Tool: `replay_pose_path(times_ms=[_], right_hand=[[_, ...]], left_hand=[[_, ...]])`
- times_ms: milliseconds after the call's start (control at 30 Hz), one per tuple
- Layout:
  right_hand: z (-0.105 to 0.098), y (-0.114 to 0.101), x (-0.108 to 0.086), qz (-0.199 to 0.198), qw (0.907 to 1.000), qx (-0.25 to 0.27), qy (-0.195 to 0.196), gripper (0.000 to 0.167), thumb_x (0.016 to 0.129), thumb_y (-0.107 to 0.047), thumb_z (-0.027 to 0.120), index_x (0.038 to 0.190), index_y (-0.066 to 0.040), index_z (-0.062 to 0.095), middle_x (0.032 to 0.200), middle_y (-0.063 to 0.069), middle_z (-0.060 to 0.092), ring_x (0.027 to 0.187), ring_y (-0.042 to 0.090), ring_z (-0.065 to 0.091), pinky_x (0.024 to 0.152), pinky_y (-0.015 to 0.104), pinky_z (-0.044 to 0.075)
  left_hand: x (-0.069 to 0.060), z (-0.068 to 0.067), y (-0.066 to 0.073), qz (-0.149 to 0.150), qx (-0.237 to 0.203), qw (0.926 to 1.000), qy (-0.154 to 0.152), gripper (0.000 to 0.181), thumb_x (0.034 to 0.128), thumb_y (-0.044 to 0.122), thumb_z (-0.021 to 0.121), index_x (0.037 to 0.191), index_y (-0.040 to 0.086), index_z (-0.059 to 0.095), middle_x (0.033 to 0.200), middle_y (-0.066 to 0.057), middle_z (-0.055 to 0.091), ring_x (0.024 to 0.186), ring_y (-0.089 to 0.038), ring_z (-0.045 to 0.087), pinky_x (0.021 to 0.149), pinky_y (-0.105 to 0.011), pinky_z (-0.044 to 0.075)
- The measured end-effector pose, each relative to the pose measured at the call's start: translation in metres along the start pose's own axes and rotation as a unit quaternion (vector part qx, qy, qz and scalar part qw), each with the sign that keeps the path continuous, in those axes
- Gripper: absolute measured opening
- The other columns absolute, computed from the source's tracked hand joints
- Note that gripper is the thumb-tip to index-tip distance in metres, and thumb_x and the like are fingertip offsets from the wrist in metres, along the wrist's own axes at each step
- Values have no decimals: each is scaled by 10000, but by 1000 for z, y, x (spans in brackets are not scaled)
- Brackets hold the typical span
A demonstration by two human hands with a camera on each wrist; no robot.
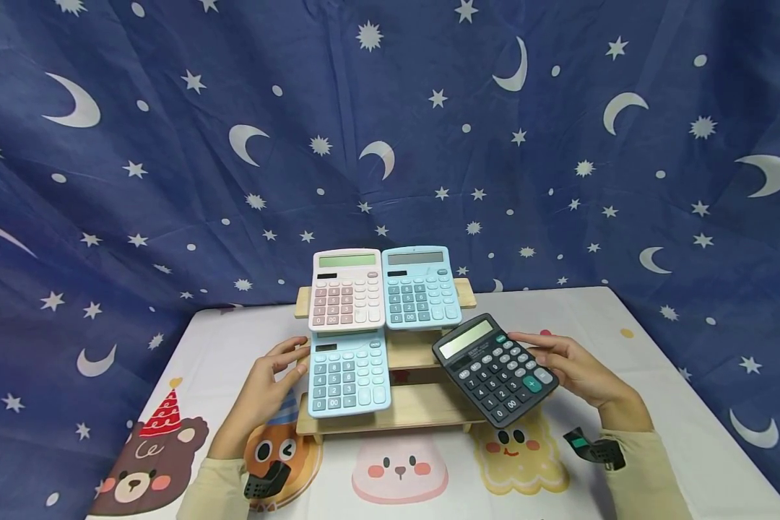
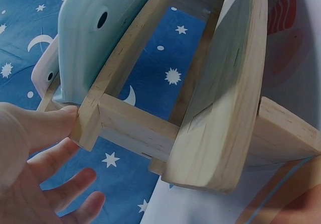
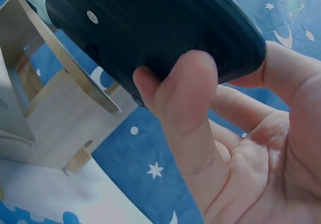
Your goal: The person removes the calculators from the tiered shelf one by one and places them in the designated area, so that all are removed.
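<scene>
My right hand (image 1: 575, 370) pinches a black calculator (image 1: 496, 370) by its right edge, with fingertips against its dark back in the right wrist view. The calculator is tilted, over the right side of a tiered wooden stand (image 1: 422, 410). At the stand's left end, my left hand (image 1: 266, 383) pinches the end of a slat (image 2: 90, 121) between thumb and index finger, the other fingers spread. Beside that hand a blue calculator (image 1: 349, 375) leans on the lower tier. On the upper tier stand a pink calculator (image 1: 347, 292) and another blue calculator (image 1: 421, 289), side by side.
A white tablecloth (image 1: 455, 477) with printed cartoon animals covers the table under the stand. Behind it hangs a dark blue curtain (image 1: 390, 108) with moons and stars. A black strap (image 1: 594, 449) is on the right wrist, another strap (image 1: 266, 480) on the left.
</scene>
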State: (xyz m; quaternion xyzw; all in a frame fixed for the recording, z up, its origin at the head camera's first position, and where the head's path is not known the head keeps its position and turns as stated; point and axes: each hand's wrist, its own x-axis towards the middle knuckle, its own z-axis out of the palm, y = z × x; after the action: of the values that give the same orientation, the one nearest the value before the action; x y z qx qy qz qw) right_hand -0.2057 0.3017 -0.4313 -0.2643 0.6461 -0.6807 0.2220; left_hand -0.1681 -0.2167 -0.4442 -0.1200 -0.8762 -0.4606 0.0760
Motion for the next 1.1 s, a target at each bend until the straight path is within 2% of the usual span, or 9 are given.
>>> replay_pose_path(times_ms=[200, 467, 700, 1100], right_hand=[[-4, -2, -2, -143, 9988, 361, -311, 507, 1071, 33, 303, 1500, -142, 508, 1328, -8, 698, 1143, 129, 710, 892, 269, 589], [-10, -1, -7, -288, 9967, 582, -495, 542, 1066, 64, 252, 1519, -129, 479, 1341, 21, 691, 1139, 139, 710, 888, 279, 593], [-13, -4, -12, -453, 9958, 739, -310, 538, 1060, 68, 281, 1480, -152, 536, 1350, -14, 684, 1140, 107, 703, 873, 273, 596], [-22, -11, -21, -717, 9945, 769, -17, 597, 1050, 75, 202, 1478, -169, 538, 1337, -8, 693, 1098, 123, 725, 839, 284, 607]], left_hand=[[-1, -1, 0, 35, -44, 10000, -7, 352, 994, 80, 621, 1308, -79, 636, 1485, -236, 523, 1431, -459, 426, 1038, -651, 441], [-2, 1, -3, -37, -36, 10000, -26, 349, 994, 79, 620, 1308, -73, 639, 1488, -240, 519, 1430, -463, 427, 1039, -648, 444], [-1, 1, 0, -29, -13, 10000, -20, 349, 999, 93, 618, 1309, -64, 642, 1484, -231, 527, 1429, -458, 432, 1037, -648, 444], [1, -1, 0, -25, -40, 10000, -7, 345, 993, 84, 625, 1305, -60, 647, 1481, -222, 534, 1430, -443, 437, 1033, -646, 444]])
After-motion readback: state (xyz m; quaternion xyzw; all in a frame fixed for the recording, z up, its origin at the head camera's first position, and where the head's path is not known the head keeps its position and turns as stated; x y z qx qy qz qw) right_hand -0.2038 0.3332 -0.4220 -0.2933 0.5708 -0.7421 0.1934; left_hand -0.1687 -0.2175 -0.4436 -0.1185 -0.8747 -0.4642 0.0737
